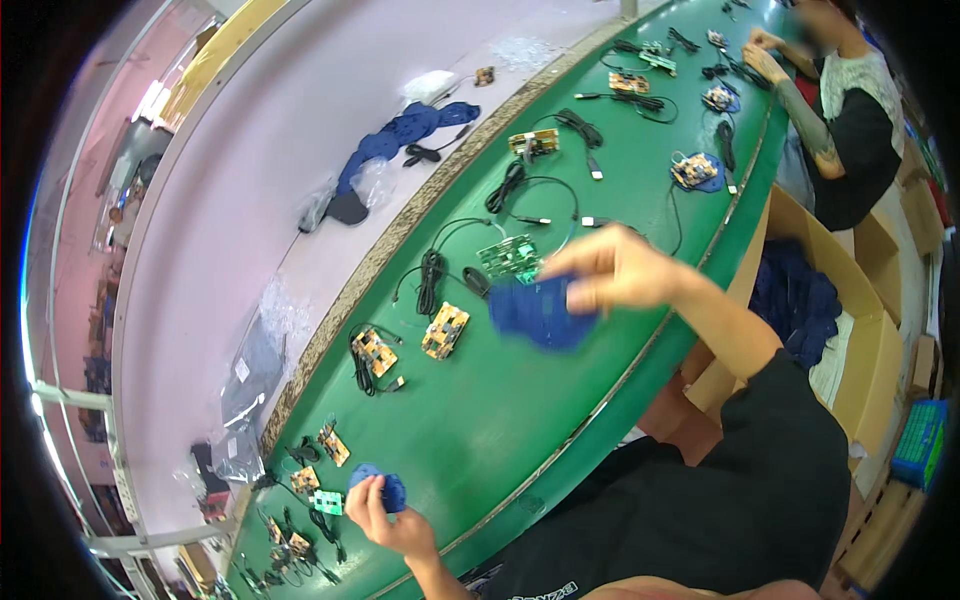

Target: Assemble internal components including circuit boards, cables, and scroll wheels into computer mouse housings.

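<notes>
My right hand (625, 268) is closed on the edge of a flat dark-blue plastic piece (545, 315) with a rounded, wavy outline, held over the green work surface (505, 415) and slightly blurred. Just beyond it lies a green circuit board (510, 257), partly covered by the piece. Lower left, my left hand (385, 522) pinches another blue plastic piece (393, 490), mostly hidden by the fingers. Two yellowish-brown circuit boards (445, 331) with black cables rest between the hands. Near my left hand are a small green board (327, 502) and several other boards with coiled cables.
An open cardboard box (870, 375) holding dark-blue pieces (795, 300) stands at my right. A co-worker's hands (765, 60) are at the far right end of the surface. Along the pale ledge lie blue pieces (400, 130) and clear plastic bags (240, 450).
</notes>
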Demonstrator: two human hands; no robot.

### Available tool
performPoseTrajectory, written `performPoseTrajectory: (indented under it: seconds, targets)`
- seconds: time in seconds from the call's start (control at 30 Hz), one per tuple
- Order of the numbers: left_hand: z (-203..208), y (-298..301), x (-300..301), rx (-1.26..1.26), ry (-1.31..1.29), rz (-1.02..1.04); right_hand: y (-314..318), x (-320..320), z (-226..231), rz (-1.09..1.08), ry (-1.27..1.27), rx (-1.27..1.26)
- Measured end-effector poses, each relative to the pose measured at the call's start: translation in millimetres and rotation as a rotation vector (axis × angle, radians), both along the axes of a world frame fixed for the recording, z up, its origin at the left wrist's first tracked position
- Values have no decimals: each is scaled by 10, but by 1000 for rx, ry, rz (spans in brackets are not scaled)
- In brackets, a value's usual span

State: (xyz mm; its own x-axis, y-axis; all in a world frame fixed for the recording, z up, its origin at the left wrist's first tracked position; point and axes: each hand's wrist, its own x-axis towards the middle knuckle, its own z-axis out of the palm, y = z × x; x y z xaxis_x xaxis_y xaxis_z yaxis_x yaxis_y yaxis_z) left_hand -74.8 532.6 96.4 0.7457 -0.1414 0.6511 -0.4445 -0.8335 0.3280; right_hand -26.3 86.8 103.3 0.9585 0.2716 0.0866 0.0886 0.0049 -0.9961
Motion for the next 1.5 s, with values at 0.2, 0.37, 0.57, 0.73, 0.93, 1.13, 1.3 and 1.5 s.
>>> performPoseTrajectory:
  seconds: [0.2,0.37,0.57,0.73,0.93,1.13,1.3,1.5]
  targets:
    - [367,-501,1160,57,-201,-225,723,-128,-224,400,168,-192]
    - [5,-573,2911,243,-84,-217,1155,-162,-361,243,-233,-684]
    - [-623,-120,3690,182,355,-366,913,209,28,-105,-488,-775]
    - [-221,-23,2922,-25,183,-387,1026,1267,254,-173,-588,-743]
    - [-146,-174,1003,-155,417,-547,2378,2811,-259,90,-748,-809]
    - [-187,-907,268,24,613,-883,3111,3410,-470,260,-822,-1130]
    - [-486,-801,239,133,582,-934,2773,3385,-540,54,-725,-1021]
    - [-523,-395,148,126,586,-996,2702,3305,-470,22,-558,-1113]
